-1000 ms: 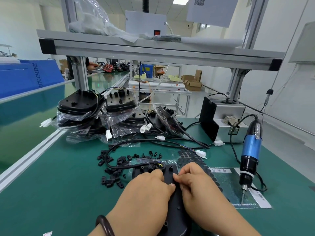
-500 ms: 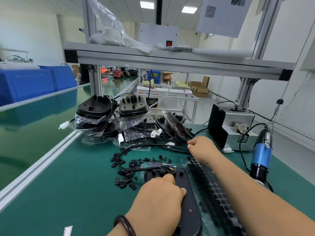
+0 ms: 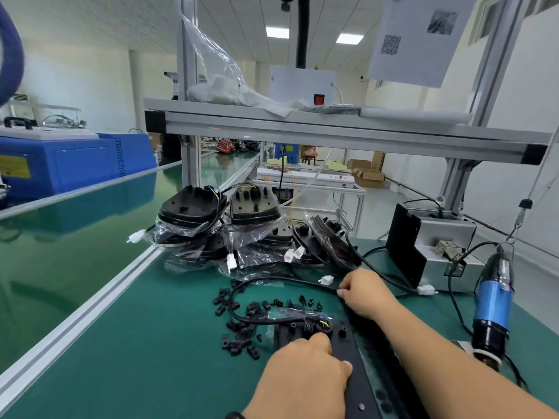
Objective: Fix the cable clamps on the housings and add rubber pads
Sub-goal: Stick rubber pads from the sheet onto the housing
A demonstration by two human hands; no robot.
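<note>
Black plastic is filling the bottom of my view: the housing (image 3: 361, 391) is lying flat on the green counter (image 3: 136, 343), close to me, its long side running away from me. My left grip (image 3: 302, 379), a bare hand, is resting knuckles-up on the housing's left half. Its fingers are curling over the housing near the cable socket and its thumb is lying across the surface, holding the part down.

The cable (image 3: 272, 279) is leaving that socket, looping out to the left and swinging back to the right. There my right grip (image 3: 364, 293) is reaching forward, its fingers closing round the cable and pinching it just beside a white connector (image 3: 326, 279).

Loose black cable clamps (image 3: 239, 331) are lying scattered on the counter left of the housing, in and around the cable's loop. Against the housing's right edge the rubber pad sheet (image 3: 382, 396) is lying partly under my right forearm, its dark round pads showing in rows.

Further out, bagged housings (image 3: 193, 216) are piling up at the far end of the counter. A blue electric screwdriver (image 3: 493, 300) is hanging tip-down at the right, and a silver box (image 3: 444, 237) is sitting behind it.
</note>
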